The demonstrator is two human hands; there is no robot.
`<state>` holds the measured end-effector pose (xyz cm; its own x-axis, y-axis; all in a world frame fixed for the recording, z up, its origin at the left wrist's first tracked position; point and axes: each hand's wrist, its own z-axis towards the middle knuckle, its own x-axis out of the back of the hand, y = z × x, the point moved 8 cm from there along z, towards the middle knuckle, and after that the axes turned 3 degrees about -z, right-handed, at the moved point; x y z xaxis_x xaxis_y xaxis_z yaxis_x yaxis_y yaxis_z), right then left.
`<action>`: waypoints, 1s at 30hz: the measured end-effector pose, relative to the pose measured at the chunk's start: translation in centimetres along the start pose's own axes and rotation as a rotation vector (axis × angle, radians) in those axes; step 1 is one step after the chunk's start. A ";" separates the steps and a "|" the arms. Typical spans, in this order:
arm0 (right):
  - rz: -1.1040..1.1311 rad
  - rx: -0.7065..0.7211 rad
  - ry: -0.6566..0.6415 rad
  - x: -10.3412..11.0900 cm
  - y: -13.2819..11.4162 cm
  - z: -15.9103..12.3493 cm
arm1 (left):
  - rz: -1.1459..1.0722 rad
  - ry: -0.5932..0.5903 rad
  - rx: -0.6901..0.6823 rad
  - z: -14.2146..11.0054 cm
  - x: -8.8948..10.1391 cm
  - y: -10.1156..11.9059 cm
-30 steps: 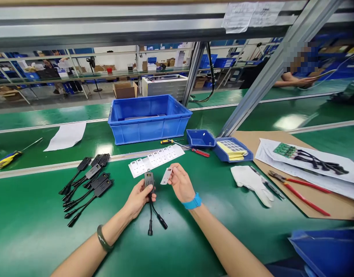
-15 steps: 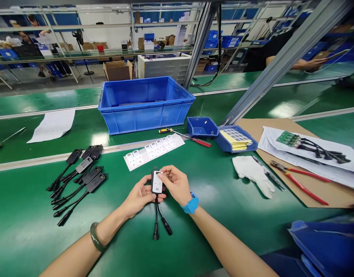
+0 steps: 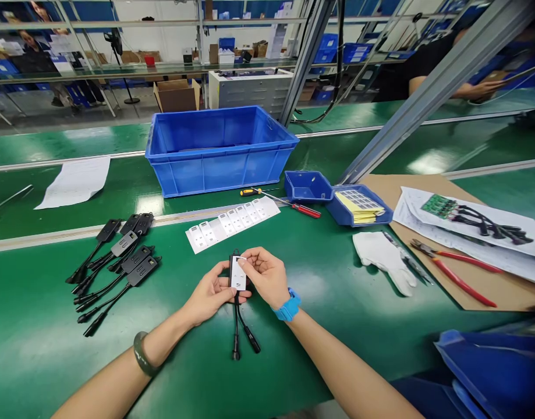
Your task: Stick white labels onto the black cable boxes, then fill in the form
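The black module [image 3: 231,272] is held over the near middle of the tabletop [image 3: 197,372], with the grip of the left hand [image 3: 208,295] clamped on its lower end; most of its face is covered by a white label [image 3: 238,277], whose small print cannot be read. The label's upper right corner is hidden under the right hand [image 3: 267,279], and whether that grip is closed on it cannot be told. At left, other modules [image 3: 144,271] are overlapped, their cables hard to separate. A screwdriver [image 3: 14,198] is cut off at the left edge, a blue object [image 3: 494,366] at the near right. Beyond the hands, a label sheet [image 3: 232,224] is laid before a blue bin [image 3: 219,174]. At far right, a person [image 3: 418,64] is partly blocked by a slanted metal post [image 3: 433,96].
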<state>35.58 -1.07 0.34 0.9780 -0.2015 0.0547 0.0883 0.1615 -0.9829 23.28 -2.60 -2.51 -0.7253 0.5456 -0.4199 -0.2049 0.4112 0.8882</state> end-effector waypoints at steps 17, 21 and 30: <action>-0.006 -0.052 0.048 0.4 0.7 -0.1 | 0.075 -0.005 -0.027 0.1 -0.1 0.0; -0.118 -0.003 0.057 1.1 0.4 0.0 | 0.092 0.006 -0.034 0.1 -0.1 0.1; -0.285 0.014 -0.210 -1.1 1.5 0.1 | -0.129 0.071 -0.002 0.2 0.8 0.3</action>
<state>34.62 -0.49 -1.16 0.9311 -0.0373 0.3627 0.3643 0.1412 -0.9205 22.81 -1.88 -2.57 -0.7372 0.4353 -0.5167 -0.3010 0.4731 0.8280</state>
